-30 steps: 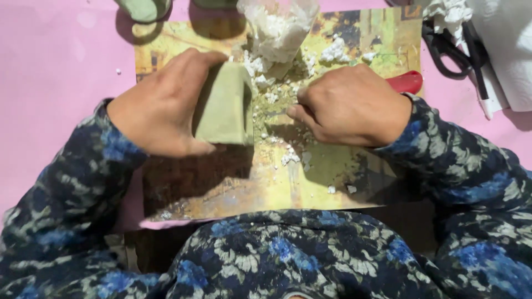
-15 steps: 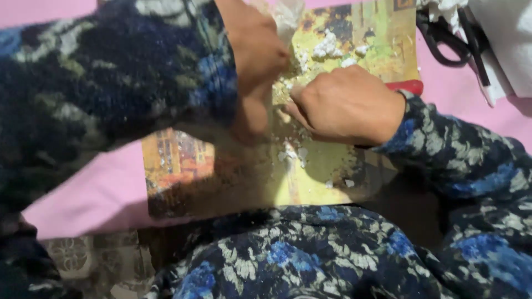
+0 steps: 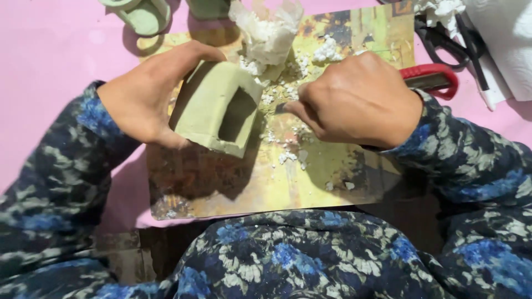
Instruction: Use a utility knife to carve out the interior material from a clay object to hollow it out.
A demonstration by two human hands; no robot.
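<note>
Hard, bright daylight falls from the upper part of the frame, casting crisp dark shadows toward the bottom edge. The green block (image 3: 216, 108) throws a deep shadow down across the board (image 3: 310, 182) at lower left, and the right hand (image 3: 363, 97) shades the board at center right. The white paper (image 3: 507, 39) at upper right is washed out by glare, and the pink tablecloth (image 3: 50, 61) glows pale at upper left. Focus is sharp through the center; the patterned sleeves along the bottom look slightly soft.
</note>
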